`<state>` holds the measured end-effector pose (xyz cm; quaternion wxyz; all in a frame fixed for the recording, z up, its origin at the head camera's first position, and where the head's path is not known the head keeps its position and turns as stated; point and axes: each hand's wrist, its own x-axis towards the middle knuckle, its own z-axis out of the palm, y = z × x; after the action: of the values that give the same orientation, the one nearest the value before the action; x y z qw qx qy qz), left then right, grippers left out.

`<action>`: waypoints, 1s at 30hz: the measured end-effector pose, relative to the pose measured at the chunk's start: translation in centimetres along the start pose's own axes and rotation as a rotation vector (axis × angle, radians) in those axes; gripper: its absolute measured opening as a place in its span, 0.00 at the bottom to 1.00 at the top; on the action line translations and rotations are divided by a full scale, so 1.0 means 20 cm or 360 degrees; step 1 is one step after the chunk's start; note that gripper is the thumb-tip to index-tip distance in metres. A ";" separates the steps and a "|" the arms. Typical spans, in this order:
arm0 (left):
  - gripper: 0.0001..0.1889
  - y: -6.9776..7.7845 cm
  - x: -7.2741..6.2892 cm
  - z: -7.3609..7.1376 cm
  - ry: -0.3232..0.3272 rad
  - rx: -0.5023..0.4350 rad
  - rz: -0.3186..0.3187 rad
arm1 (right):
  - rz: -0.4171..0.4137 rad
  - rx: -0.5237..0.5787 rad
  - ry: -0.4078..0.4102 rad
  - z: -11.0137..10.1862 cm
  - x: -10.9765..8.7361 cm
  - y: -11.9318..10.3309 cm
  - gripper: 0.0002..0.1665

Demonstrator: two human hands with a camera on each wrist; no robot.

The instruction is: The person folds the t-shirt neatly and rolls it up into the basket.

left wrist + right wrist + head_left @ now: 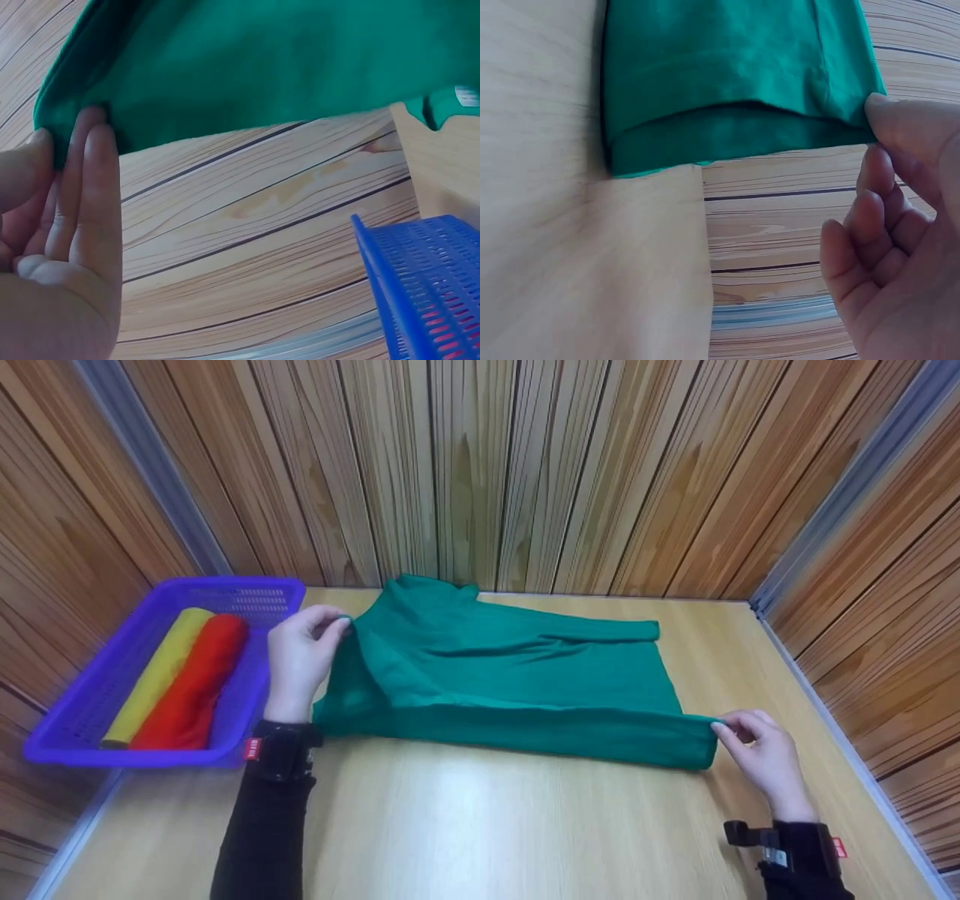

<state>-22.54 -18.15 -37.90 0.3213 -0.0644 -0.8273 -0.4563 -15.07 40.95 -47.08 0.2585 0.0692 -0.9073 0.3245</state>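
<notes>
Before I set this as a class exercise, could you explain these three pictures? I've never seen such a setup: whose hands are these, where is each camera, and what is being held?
There is no robot here, just a person working bare-handed. The wide picture comes from a camera worn on the head, looking forward and down. The two close-ups come from a left-wrist camera and a right-wrist camera, each watching its own hand.

On the table lies a green garment. The left hand pinches it at one end and the right hand at the other. To the person's left is a purple basket holding a yellow roll and a red roll, side by side.
</notes>
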 end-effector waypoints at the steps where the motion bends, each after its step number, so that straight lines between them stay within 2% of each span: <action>1: 0.03 0.00 0.00 0.01 0.0009 0.0011 0.0026 | 0.0009 -0.0013 -0.0002 0.00 0.01 0.00 0.01; 8: 0.03 0.00 0.03 0.08 0.0016 0.0011 0.0174 | 0.0044 -0.0055 -0.0032 0.04 0.07 0.02 0.03; 16: 0.03 -0.02 0.04 0.15 0.0042 0.0088 0.0258 | 0.0093 -0.0120 -0.0124 0.10 0.16 0.06 0.07; 20: 0.03 -0.05 0.04 0.17 0.0053 0.0165 0.0264 | 0.0129 -0.0129 -0.0181 0.12 0.21 0.08 0.10; 30: 0.04 -0.11 0.04 0.24 0.0006 0.0291 0.0195 | 0.0245 -0.0146 -0.0381 0.19 0.29 0.11 0.15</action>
<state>-26.28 -15.64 -40.80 0.3547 -0.0843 -0.8594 -0.3584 -22.35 40.57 -47.83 0.1257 0.0258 -0.9481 0.2908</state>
